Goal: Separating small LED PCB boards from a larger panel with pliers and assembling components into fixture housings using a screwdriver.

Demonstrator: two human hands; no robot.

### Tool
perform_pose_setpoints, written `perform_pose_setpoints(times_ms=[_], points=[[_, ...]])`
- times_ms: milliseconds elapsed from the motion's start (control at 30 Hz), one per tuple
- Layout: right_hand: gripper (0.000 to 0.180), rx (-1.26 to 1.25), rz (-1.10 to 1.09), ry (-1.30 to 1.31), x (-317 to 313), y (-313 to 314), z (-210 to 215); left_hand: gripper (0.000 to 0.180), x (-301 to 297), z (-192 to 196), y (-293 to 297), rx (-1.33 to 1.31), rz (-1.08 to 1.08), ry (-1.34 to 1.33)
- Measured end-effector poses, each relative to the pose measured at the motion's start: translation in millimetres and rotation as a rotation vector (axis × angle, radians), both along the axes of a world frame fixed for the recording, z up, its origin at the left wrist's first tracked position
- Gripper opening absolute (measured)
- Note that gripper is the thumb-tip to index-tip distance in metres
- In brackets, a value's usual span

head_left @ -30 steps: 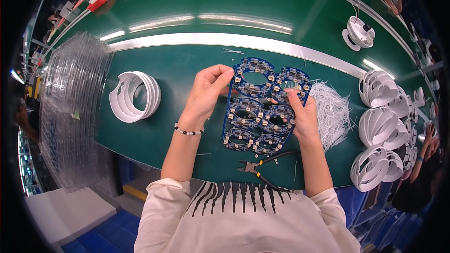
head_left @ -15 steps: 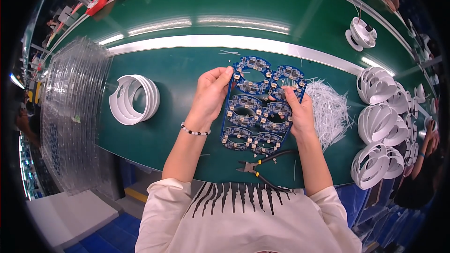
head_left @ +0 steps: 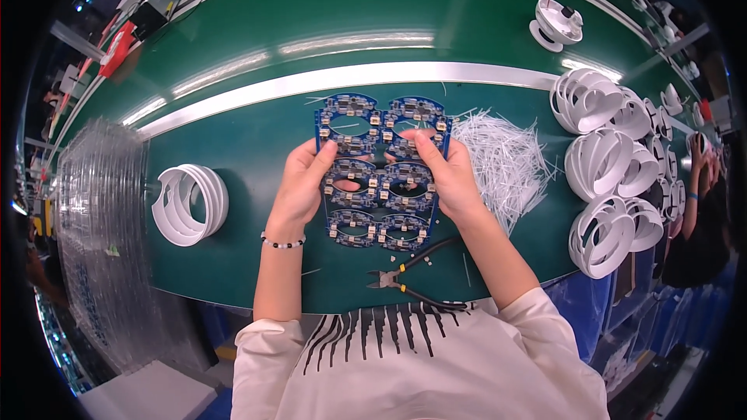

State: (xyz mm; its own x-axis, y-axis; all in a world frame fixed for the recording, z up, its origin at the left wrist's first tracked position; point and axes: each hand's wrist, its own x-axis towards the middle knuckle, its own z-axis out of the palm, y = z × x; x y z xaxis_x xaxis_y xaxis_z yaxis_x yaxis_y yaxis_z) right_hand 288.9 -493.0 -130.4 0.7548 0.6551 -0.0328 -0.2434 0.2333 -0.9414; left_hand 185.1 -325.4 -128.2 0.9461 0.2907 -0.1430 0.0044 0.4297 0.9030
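**Two-handed hold on a blue circuit-board panel over the green bench**

The person grips a blue panel of circuit boards [head_left: 379, 171] (a two-column array of ring-shaped units with round cut-outs) with both hands, near the middle of the green table [head_left: 257, 132], just inside the silver strip that runs along it. The left hand [head_left: 299, 187] clasps the panel's left edge, fingers curled over the upper rows; the right hand [head_left: 447, 175] clasps the right edge at about the same height, thumb reaching onto the face. Both hands are closed on the panel; whether it lies flat on the table or is slightly lifted cannot be told.

To do this step well, the judgement is that the hands should stay on opposite edges and at matching height, so that any bending falls along one joint between units and not across the components. Fingertips are best kept off the small mounted parts.

Side cutters [head_left: 412, 276] with dark handles lie at the table's near edge, below the panel. A heap of white wire offcuts [head_left: 506, 159] lies just right of the right hand. A white ring housing [head_left: 189, 204] sits toward the left edge, and stacks of white ring housings [head_left: 611, 179] crowd the right edge. Clear stacked trays [head_left: 97, 225] stand beyond the left edge.
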Motion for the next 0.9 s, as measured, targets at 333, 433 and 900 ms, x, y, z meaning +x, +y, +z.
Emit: perform_pose_setpoints(times_ms=[333, 433, 900], points=[[0.014, -0.043, -0.202, -0.070, 4, -12, 6, 0.028, 1, 1, 0, 0.011, 0.132, -0.073], [0.014, -0.052, -0.095, -0.067, 13, -18, -3, 0.030, 2, 2, 5, -0.015, 0.172, -0.083], [0.016, -0.046, -0.095, -0.057, 3, -15, -6, 0.031, 1, 7, -2, -0.080, 0.237, -0.042]])
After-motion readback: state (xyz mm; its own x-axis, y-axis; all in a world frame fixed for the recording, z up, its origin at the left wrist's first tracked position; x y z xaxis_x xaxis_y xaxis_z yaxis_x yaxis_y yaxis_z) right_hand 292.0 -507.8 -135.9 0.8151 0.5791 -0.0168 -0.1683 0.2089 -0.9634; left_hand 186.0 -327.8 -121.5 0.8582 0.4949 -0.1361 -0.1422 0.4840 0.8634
